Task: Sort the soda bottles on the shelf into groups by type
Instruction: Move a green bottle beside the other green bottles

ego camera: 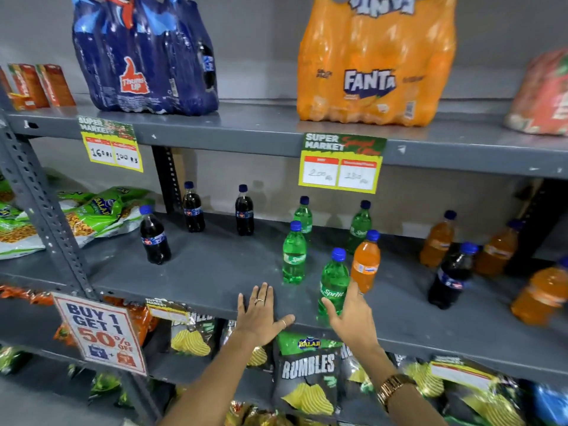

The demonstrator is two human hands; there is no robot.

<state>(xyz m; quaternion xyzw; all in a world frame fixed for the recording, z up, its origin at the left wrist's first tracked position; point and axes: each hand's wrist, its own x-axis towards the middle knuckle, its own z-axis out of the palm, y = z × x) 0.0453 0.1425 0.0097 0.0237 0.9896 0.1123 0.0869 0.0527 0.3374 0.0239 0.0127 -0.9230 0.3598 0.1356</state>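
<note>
- The left hand lies flat, fingers straight and spread, on the front edge of the grey shelf, lower centre of the frame
- The right hand grasps the lower part of a green Sprite bottle, just right of centre
- An orange bottle stands just beside it, to its right
- Dark cola bottles stand at centre left

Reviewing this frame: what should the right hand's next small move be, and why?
Probably close on the front Sprite bottle and slide it left toward the nearest green Sprite bottle. The right hand brackets it, thumb one side, fingers the other; an orange soda bottle stands right beside it, mixing types.
</note>
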